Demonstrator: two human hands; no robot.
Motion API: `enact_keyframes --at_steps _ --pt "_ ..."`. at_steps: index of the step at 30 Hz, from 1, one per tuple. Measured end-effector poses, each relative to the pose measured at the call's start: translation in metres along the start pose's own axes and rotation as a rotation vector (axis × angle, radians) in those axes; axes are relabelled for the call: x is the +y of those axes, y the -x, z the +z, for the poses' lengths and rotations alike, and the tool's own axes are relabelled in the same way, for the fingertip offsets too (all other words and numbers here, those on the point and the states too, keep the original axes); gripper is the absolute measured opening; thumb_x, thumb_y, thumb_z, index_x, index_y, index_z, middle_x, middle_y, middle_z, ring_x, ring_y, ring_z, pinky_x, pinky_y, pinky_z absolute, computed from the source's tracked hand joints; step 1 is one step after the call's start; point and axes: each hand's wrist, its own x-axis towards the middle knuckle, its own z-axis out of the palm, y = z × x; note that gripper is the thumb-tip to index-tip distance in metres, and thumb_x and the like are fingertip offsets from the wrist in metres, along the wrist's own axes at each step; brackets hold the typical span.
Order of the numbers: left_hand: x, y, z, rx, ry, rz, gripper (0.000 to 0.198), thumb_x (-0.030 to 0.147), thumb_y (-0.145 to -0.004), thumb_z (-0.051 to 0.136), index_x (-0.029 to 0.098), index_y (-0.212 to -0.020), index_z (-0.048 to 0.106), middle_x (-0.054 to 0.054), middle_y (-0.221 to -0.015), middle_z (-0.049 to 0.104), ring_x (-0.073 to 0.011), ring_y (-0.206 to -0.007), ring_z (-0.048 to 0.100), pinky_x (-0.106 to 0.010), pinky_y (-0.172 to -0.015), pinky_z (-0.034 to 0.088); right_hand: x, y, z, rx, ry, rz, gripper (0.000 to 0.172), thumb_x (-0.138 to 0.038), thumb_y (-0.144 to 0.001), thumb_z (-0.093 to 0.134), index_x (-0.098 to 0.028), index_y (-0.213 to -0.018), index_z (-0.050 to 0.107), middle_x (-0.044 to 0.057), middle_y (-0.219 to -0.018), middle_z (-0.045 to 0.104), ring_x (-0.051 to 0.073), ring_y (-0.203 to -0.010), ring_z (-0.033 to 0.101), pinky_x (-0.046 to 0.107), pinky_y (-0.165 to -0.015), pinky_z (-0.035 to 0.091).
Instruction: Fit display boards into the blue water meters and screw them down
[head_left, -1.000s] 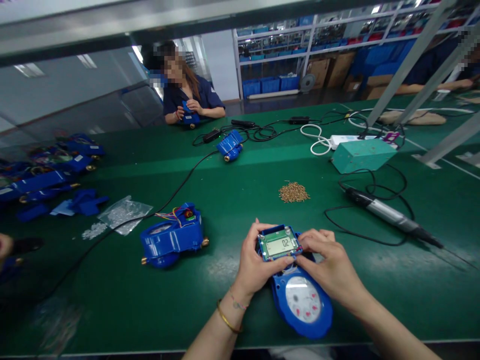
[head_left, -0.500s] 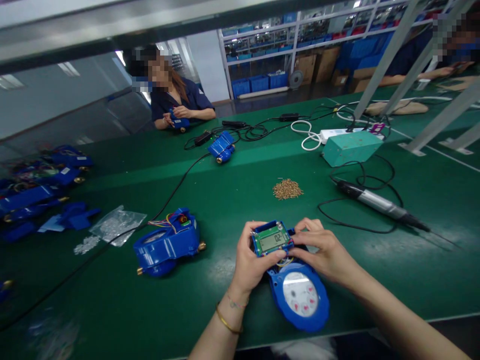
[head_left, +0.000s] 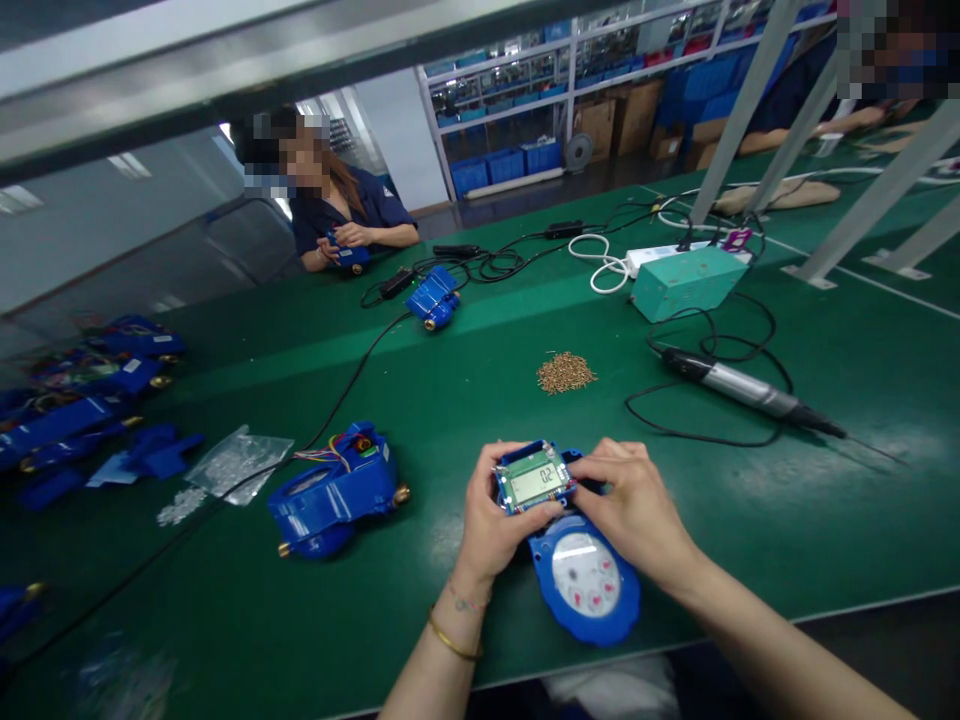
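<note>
A blue water meter (head_left: 583,584) with a round white dial lies on the green table near the front edge. At its far end sits a small green display board (head_left: 534,480) showing digits. My left hand (head_left: 491,528) curls round the board's left side, thumb along its near edge. My right hand (head_left: 634,510) pinches the board's right side, fingers closed over the meter body. Both hands grip the same board over the meter.
A second blue meter (head_left: 332,490) with coloured wires lies to the left. A pile of brass screws (head_left: 566,372), an electric screwdriver (head_left: 746,390) with black cable and a teal box (head_left: 688,281) lie beyond. Blue parts (head_left: 82,420) and a plastic bag (head_left: 238,459) sit at the left. A person (head_left: 337,215) works across the table.
My hands and the meter stay together, fingers shifting slightly on the display board. The view has swung, so everything sits a little further left and lower in the picture.
</note>
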Motion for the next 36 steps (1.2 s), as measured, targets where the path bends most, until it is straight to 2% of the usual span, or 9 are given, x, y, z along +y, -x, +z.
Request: enact_keyframes --at_steps 4,9,15,20,25,28,31,33,36 --pt "-0.002 -0.001 0.002 -0.001 0.055 -0.011 0.063 0.041 -0.057 0.091 0.02 -0.109 0.06 -0.004 -0.102 0.068 -0.0205 -0.094 0.067 -0.031 -0.084 0.056 0.005 -0.001 -0.004 -0.032 -0.001 0.024 0.015 -0.017 -0.087 0.064 -0.026 -0.087 0.076 0.001 -0.071 0.061 0.02 -0.076 0.056 0.037 -0.078 0.035" --pt "-0.004 -0.001 0.002 0.011 0.084 -0.02 0.061 0.037 -0.058 0.091 0.02 -0.108 0.061 -0.002 -0.101 0.067 -0.0184 -0.093 0.065 -0.028 -0.084 0.054 0.001 -0.01 -0.017 -0.134 0.003 -0.047 0.015 -0.011 -0.084 0.067 -0.023 -0.076 0.07 0.001 -0.077 0.066 0.02 -0.083 0.053 0.035 -0.076 0.031" --pt "-0.005 0.0 0.002 0.004 0.113 -0.02 0.059 0.035 -0.059 0.091 0.02 -0.108 0.061 -0.001 -0.099 0.066 -0.0167 -0.091 0.063 -0.025 -0.082 0.052 -0.013 -0.02 -0.018 -0.175 0.042 0.042 0.023 -0.004 -0.075 0.061 -0.018 -0.057 0.058 -0.001 -0.058 0.055 0.017 -0.069 0.047 0.034 -0.073 0.026" --pt "-0.005 -0.001 0.002 0.008 0.13 -0.04 0.059 0.032 -0.059 0.091 0.02 -0.108 0.061 -0.002 -0.099 0.066 -0.0171 -0.092 0.064 -0.025 -0.082 0.052 -0.01 -0.019 -0.012 -0.214 -0.057 0.184 0.011 -0.01 -0.069 0.058 -0.019 -0.067 0.064 -0.003 -0.056 0.062 0.017 -0.065 0.056 0.032 -0.075 0.033" --pt "-0.004 -0.002 0.003 0.0 0.141 -0.042 0.059 0.031 -0.058 0.091 0.02 -0.107 0.061 0.0 -0.098 0.067 -0.0157 -0.09 0.064 -0.024 -0.081 0.053 -0.005 -0.017 -0.018 -0.32 -0.21 0.247 0.019 -0.02 -0.077 0.05 -0.019 -0.08 0.069 -0.001 -0.071 0.074 0.018 -0.064 0.066 0.03 -0.07 0.042" --pt "-0.004 -0.002 0.002 -0.005 0.133 -0.044 0.059 0.031 -0.059 0.091 0.02 -0.108 0.061 0.0 -0.098 0.067 -0.0155 -0.09 0.065 -0.023 -0.081 0.052 -0.007 -0.016 -0.027 -0.344 -0.218 0.222 0.025 -0.024 -0.083 0.047 -0.019 -0.084 0.071 0.001 -0.075 0.075 0.021 -0.073 0.067 0.036 -0.086 0.042" --pt "-0.004 -0.001 0.002 -0.001 0.11 -0.037 0.058 0.032 -0.06 0.09 0.02 -0.109 0.061 0.0 -0.099 0.067 -0.0159 -0.091 0.064 -0.023 -0.081 0.052 -0.011 -0.012 -0.033 -0.361 -0.205 0.216 0.024 -0.033 -0.085 0.056 -0.022 -0.095 0.074 0.002 -0.088 0.076 0.026 -0.092 0.066 0.045 -0.105 0.03" --pt "-0.004 -0.001 0.002 0.0 0.108 -0.036 0.059 0.033 -0.06 0.091 0.02 -0.109 0.061 -0.001 -0.099 0.067 -0.0164 -0.092 0.064 -0.024 -0.082 0.052 -0.014 -0.008 -0.031 -0.335 -0.158 0.244 0.024 -0.036 -0.078 0.069 -0.025 -0.099 0.074 0.002 -0.094 0.075 0.028 -0.099 0.062 0.047 -0.101 0.031" --pt "-0.005 0.0 0.001 0.003 0.114 -0.036 0.059 0.033 -0.06 0.091 0.02 -0.109 0.061 -0.001 -0.1 0.066 -0.0169 -0.092 0.064 -0.025 -0.083 0.052 -0.014 -0.003 -0.022 -0.22 -0.047 0.265 0.018 -0.026 -0.075 0.075 -0.027 -0.093 0.075 0.003 -0.086 0.068 0.027 -0.093 0.057 0.042 -0.087 0.038"
